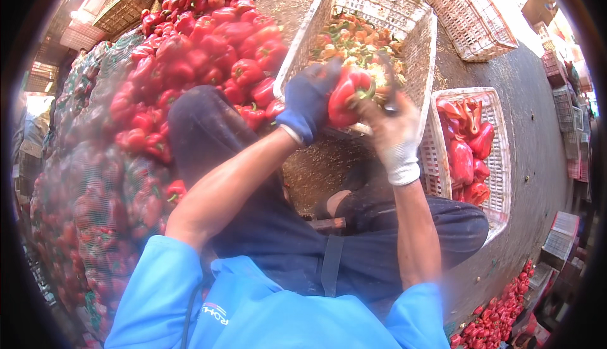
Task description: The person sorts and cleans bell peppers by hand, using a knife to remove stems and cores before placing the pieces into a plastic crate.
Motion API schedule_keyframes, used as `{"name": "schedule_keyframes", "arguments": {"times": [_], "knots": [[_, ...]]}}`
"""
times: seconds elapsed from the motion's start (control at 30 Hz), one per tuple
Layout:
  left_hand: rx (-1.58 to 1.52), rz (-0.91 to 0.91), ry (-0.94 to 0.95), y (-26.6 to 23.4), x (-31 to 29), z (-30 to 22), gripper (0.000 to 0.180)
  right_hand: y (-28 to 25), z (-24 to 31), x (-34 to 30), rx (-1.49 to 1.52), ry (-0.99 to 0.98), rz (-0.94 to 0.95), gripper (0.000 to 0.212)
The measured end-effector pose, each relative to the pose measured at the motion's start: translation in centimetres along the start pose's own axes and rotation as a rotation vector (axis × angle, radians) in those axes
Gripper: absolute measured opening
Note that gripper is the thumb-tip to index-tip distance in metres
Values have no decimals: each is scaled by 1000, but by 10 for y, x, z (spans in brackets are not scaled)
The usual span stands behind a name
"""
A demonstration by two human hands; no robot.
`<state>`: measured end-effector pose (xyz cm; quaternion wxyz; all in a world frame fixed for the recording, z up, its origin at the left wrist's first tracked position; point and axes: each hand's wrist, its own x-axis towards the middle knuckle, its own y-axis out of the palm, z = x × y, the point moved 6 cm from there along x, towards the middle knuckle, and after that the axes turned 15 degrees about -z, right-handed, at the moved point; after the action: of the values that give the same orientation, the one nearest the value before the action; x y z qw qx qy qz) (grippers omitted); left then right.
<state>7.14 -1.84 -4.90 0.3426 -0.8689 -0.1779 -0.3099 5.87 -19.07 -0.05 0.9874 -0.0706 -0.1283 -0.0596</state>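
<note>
My left hand (308,99), in a dark blue glove, grips a red bell pepper (345,96) from its left side. The pepper's green stem end faces right. Close against that end is my right hand (393,124), in a whitish glove, its fingers closed round a dark curved tool (391,83) that is partly blurred; its exact kind cannot be made out. Both hands are over the near edge of a white plastic crate (422,52). Inside the crate lie green and pale pepper cores (360,36).
A big heap of red peppers (218,45) lies to the left, beside filled mesh sacks (95,203). On my right stands a smaller crate (501,159) holding cut red peppers (463,159). Another crate (469,17) rests at the far right. More peppers (496,317) lie on the floor at lower right.
</note>
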Motion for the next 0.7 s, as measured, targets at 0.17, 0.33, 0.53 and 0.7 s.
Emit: {"name": "schedule_keyframes", "arguments": {"times": [0.17, 0.33, 0.53, 0.7], "knots": [[-109, 35, -165, 16, -20, -2, 35, -2, 29, 16, -79, 7, -101, 19], [-288, 16, -352, 12, 19, 9, 28, -63, -5, 27, -27, 323, -202, 47], [-14, -156, 80, 15, 1, 15, 32, -3, -11, 14, -62, 222, 241, 58], [-46, -9, 45, 19, 2, 12, 37, -2, -48, 8, 78, 321, 247, 44]]}}
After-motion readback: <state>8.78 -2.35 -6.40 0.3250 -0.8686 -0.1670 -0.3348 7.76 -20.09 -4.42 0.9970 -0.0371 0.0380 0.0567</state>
